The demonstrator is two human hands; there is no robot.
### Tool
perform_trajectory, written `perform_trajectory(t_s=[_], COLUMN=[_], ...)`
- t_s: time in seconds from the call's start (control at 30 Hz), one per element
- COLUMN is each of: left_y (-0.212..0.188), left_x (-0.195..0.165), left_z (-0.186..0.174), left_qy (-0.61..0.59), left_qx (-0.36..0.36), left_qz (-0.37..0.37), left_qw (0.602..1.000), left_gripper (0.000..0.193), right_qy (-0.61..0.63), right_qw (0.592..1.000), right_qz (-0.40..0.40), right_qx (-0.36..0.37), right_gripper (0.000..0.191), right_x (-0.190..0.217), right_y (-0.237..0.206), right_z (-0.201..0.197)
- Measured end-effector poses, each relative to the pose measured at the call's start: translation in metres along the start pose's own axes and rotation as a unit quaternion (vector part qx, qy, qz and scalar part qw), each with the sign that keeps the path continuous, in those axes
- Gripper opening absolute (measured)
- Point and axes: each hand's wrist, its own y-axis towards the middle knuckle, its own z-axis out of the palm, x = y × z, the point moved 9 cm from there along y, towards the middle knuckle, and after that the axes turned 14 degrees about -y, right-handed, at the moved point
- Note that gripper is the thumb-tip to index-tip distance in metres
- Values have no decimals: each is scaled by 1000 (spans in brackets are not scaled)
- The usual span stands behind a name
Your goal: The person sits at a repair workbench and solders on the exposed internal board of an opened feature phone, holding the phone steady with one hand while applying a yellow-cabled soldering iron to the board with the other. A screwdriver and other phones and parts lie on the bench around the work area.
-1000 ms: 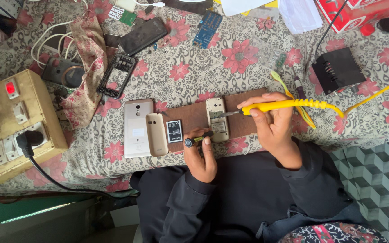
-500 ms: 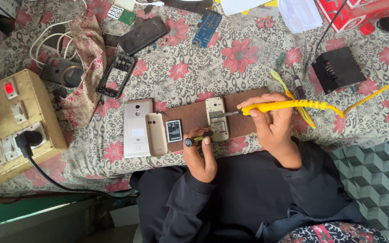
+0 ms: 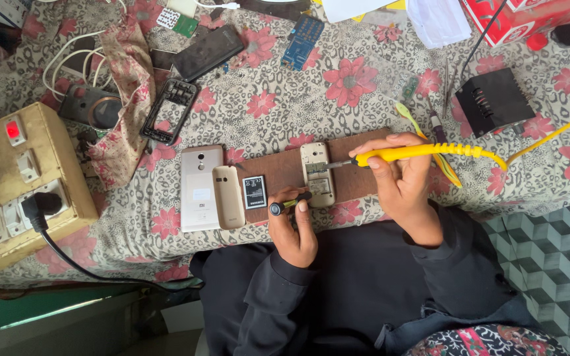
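Nothing moved: right hand (image 3: 400, 181) still holds soldering iron (image 3: 423, 153) level.

We see almost nothing shift over the last second: our right hand (image 3: 400, 178) keeps the yellow soldering iron (image 3: 423, 153) tip at the opened small phone (image 3: 316, 174), and our left hand (image 3: 295, 227) eases its dark-handled tool (image 3: 289, 205) very slightly.
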Motion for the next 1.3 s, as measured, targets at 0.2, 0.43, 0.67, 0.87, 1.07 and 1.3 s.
perform_trajectory(t_s=[0.2,0.43,0.67,0.87,1.07,1.3], left_y=[0,1,1,0,0,1], left_x=[-2,-4,-1,-1,0,-3], left_z=[0,0,0,0,0,0], left_qy=[2,21,6,13,4,21], left_qx=[1,0,2,3,2,4], left_qz=[5,15,7,11,6,12], left_qw=[1000,1000,1000,1000,1000,1000], left_gripper=[14,13,14,13,14,13], right_qy=[1,4,8,19,16,19], right_qw=[1000,1000,1000,1000,1000,1000], right_qz=[-6,-6,-11,3,5,7], right_qx=[3,2,-6,10,7,-2], right_gripper=[33,33,33,33,33,34], right_x=[1,1,2,2,0,-2], right_y=[0,-1,0,-4,-5,-4], right_z=[1,2,2,14,15,11])
